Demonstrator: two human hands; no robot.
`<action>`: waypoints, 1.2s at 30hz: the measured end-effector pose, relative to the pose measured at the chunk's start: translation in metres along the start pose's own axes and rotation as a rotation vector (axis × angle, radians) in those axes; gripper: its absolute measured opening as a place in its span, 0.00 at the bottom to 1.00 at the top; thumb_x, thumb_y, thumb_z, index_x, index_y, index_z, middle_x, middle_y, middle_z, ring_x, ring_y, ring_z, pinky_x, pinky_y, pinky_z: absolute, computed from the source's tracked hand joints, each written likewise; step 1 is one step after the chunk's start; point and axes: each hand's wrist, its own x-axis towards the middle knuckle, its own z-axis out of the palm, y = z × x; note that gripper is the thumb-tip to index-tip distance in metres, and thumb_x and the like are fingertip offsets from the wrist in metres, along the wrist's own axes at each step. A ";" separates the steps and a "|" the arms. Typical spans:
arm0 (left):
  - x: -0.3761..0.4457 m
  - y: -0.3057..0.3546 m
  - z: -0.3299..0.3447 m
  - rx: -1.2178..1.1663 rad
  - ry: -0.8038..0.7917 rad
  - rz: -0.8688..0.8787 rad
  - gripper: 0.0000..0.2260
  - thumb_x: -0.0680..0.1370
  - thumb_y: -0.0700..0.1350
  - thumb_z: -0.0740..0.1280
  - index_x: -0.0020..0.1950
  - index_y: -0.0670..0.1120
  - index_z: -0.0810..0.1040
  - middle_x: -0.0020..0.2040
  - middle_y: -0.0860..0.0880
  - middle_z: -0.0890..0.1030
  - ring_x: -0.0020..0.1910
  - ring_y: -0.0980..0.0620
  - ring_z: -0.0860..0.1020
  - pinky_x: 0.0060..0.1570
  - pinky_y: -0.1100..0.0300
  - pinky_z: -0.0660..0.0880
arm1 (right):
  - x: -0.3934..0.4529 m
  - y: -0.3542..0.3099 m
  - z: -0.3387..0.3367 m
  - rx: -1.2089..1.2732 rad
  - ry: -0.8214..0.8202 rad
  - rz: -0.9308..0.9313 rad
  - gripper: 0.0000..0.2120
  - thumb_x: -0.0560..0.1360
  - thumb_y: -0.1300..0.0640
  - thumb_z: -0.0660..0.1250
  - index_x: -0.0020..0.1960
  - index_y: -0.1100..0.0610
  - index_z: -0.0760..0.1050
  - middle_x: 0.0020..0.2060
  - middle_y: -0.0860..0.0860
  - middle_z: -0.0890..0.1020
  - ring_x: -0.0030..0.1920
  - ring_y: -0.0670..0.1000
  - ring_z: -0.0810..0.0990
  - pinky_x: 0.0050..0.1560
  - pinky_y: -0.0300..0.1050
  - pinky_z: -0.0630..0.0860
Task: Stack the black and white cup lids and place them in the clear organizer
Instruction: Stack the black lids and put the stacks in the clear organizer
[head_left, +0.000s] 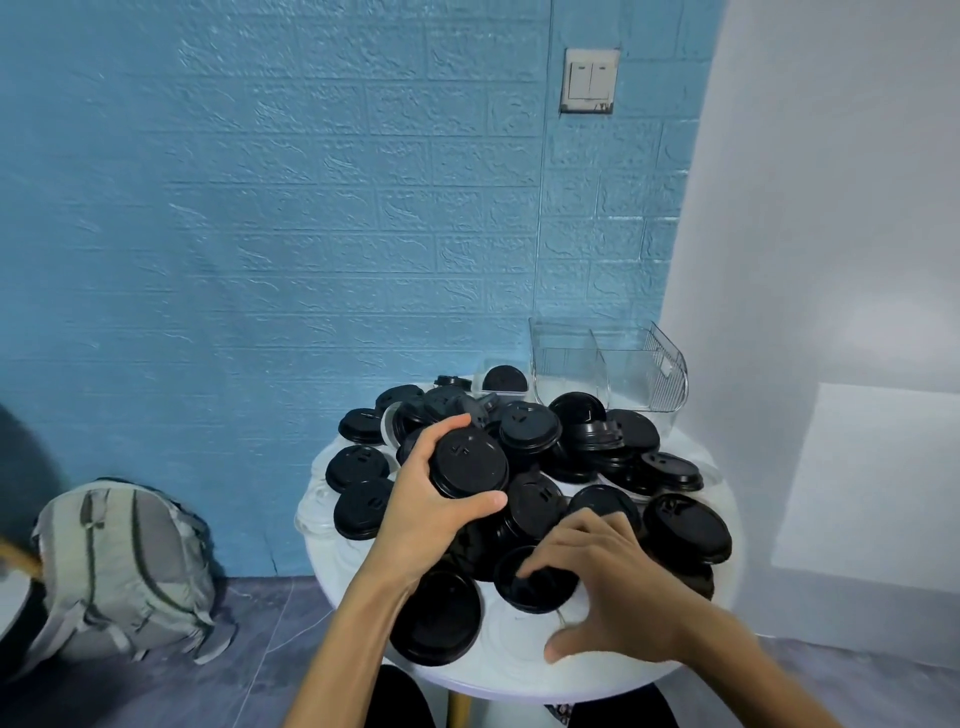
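Left hand (423, 499) gripping black lid stack (470, 462), right hand (605, 587) fingers spread over upturned lid (535, 582), fingertip contact unclear

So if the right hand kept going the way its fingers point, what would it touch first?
Probably the upturned black plastic lid directly under the right hand; its fingertips already seem to reach into it, though depth is unclear.

A plain room, likely in a home.
Blue brick-pattern wall (260, 208), light switch (590, 80), backpack (124, 566) on the tiled floor (249, 665), small round white table (519, 670).
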 end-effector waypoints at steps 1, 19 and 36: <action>0.000 0.000 -0.001 0.005 0.003 0.002 0.37 0.64 0.31 0.82 0.67 0.57 0.77 0.60 0.54 0.83 0.58 0.58 0.82 0.55 0.69 0.76 | 0.001 0.000 0.000 0.010 0.003 0.005 0.31 0.64 0.33 0.73 0.65 0.37 0.73 0.56 0.31 0.75 0.64 0.39 0.63 0.68 0.45 0.56; 0.005 -0.002 -0.008 -0.026 0.076 0.006 0.35 0.65 0.32 0.82 0.66 0.55 0.78 0.55 0.55 0.85 0.56 0.56 0.83 0.54 0.66 0.78 | 0.010 0.001 -0.047 0.530 0.343 0.087 0.02 0.77 0.53 0.73 0.46 0.49 0.80 0.41 0.44 0.82 0.43 0.44 0.80 0.47 0.36 0.72; 0.004 -0.003 0.009 0.045 0.047 0.091 0.49 0.62 0.39 0.86 0.77 0.56 0.65 0.62 0.57 0.83 0.63 0.57 0.80 0.68 0.52 0.75 | 0.092 -0.026 -0.057 1.088 0.411 0.396 0.07 0.76 0.51 0.73 0.49 0.54 0.85 0.41 0.51 0.86 0.41 0.48 0.84 0.46 0.45 0.79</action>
